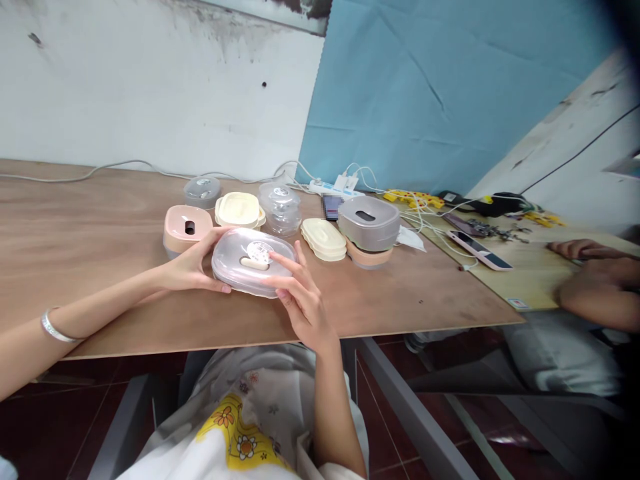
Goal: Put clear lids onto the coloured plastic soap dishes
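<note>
hands (250, 283) around clear lidded container (253, 261), on wooden table (100, 227)

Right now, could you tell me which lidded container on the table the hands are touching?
The clear oval plastic container nearest the front edge: the left hand grips its side, fingers of the right hand rest on its lid.

Both arms reach forward, left hand (193, 268) curled in a grip, right hand (301, 301) with fingers spread, palm down.
</note>
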### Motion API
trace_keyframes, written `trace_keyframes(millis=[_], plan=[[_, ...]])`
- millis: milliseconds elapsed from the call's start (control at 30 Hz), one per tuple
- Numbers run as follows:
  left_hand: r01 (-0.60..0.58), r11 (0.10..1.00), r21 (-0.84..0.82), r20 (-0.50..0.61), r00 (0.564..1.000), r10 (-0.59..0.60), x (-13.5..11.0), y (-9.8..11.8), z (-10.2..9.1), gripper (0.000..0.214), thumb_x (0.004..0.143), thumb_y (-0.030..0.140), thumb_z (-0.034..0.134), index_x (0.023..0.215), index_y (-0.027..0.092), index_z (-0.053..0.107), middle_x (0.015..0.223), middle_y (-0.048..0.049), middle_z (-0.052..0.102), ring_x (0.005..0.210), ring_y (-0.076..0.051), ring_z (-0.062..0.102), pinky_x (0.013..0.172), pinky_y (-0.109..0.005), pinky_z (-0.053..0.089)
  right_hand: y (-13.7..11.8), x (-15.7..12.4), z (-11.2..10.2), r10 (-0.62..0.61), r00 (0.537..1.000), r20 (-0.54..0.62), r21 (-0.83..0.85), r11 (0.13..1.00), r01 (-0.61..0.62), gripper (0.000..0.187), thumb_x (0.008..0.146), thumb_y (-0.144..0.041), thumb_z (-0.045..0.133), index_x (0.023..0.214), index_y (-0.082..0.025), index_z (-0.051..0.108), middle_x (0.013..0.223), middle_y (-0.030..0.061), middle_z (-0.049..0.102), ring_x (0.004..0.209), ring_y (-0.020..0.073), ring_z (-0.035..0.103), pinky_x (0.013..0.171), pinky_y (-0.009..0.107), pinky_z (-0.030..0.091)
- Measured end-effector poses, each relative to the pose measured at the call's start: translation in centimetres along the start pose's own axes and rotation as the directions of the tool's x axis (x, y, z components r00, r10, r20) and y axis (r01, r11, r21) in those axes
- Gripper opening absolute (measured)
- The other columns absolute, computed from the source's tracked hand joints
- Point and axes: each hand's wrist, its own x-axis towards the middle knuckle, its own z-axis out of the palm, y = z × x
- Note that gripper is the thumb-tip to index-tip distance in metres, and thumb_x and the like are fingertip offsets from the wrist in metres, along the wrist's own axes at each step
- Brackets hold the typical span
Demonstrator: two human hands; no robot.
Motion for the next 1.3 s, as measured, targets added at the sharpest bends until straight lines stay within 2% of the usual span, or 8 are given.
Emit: trace_keyframes(millis=[167,333,467,667,833,1000,1167,1300], plan=[[0.027,0.999,0.023,-0.007,1.0,-0.026,-0.04,-0.14,-0.2,0.089,0.065,0.036,0.082,0.138,0.03,0.031,0.144,-0.0126,0.035,0.13,-0.036,0.04,0.103,-0.054,0.039,0.15,0.06,0.2,-0.051,0.997,-0.054,0.003,0.999,0.051,0.031,0.098,-0.014,0.035,0.113,-0.028,0.058,0.14,0.0028,0.049,0.136,0.0177,0.04,0.119,0.053,0.022],[0.029,1.0,-0.009,-0.002,1.0,-0.029,-0.05,-0.17,-0.16,0.087,0.064,0.037,0.082,0.132,0.033,0.028,0.136,-0.0105,0.043,0.127,-0.034,0.043,0.1,-0.053,0.042,0.18,-0.12,0.25,-0.017,0.992,-0.123,0.006,1.0,0.018,0.03,0.096,-0.013,0.041,0.117,-0.028,0.055,0.147,0.0053,0.041,0.142,0.0228,0.029,0.112,0.049,0.037],[0.028,1.0,-0.008,-0.007,1.0,-0.028,-0.06,-0.1,-0.13,0.084,0.066,0.034,0.081,0.132,0.033,0.028,0.129,-0.0094,0.049,0.122,-0.033,0.049,0.097,-0.048,0.046,0.26,-0.26,0.43,0.021,0.989,-0.148,-0.016,1.0,-0.024,0.032,0.095,-0.015,0.045,0.122,-0.03,0.051,0.145,0.0059,0.042,0.141,0.0229,0.033,0.109,0.046,0.041],[-0.004,0.999,0.033,-0.037,0.999,0.005,-0.07,-0.21,-0.16,0.097,0.065,0.034,0.081,0.144,0.033,0.026,0.144,-0.0113,0.035,0.13,-0.038,0.038,0.105,-0.053,0.039,0.25,-0.2,0.55,0.081,0.99,-0.113,-0.058,0.994,-0.088,0.028,0.096,-0.02,0.045,0.122,-0.028,0.051,0.144,0.0075,0.042,0.139,0.0224,0.036,0.109,0.045,0.041],[-0.009,0.999,0.039,-0.037,0.999,0.011,-0.16,-0.25,-0.17,0.098,0.067,0.034,0.081,0.147,0.033,0.024,0.147,-0.0104,0.033,0.132,-0.038,0.037,0.106,-0.055,0.038,0.08,-0.04,0.57,0.075,0.986,-0.148,-0.087,0.992,-0.089,0.03,0.091,-0.029,0.057,0.121,-0.028,0.051,0.141,0.0086,0.045,0.135,0.0245,0.041,0.106,0.046,0.044],[-0.032,0.999,-0.006,-0.027,0.999,0.032,-0.08,-0.28,0.05,0.099,0.068,0.033,0.08,0.147,0.034,0.022,0.145,-0.0098,0.037,0.13,-0.037,0.04,0.106,-0.051,0.041,0.11,0.02,0.82,0.061,0.972,-0.226,-0.106,0.991,-0.087,0.029,0.09,-0.025,0.06,0.117,-0.027,0.052,0.134,0.0092,0.05,0.13,0.0233,0.047,0.105,0.045,0.045],[-0.051,0.999,-0.004,-0.013,0.999,0.051,-0.1,-0.13,0.11,0.104,0.07,0.032,0.079,0.149,0.038,0.011,0.145,-0.0082,0.037,0.128,-0.036,0.043,0.105,-0.051,0.042,0.21,0.03,0.84,0.052,0.971,-0.234,-0.113,0.99,-0.08,0.028,0.088,-0.023,0.062,0.115,-0.026,0.054,0.132,0.0102,0.051,0.129,0.0235,0.048,0.104,0.044,0.046],[-0.045,0.999,0.022,0.011,0.999,0.045,-0.25,0.06,0.02,0.093,0.071,0.031,0.078,0.146,0.039,0.024,0.148,-0.0054,0.033,0.131,-0.038,0.04,0.105,-0.048,0.042,0.19,0.0,0.77,0.037,0.973,-0.228,-0.122,0.99,-0.066,0.029,0.09,-0.022,0.059,0.118,-0.027,0.053,0.135,0.0094,0.049,0.132,0.0236,0.045,0.105,0.044,0.046]])
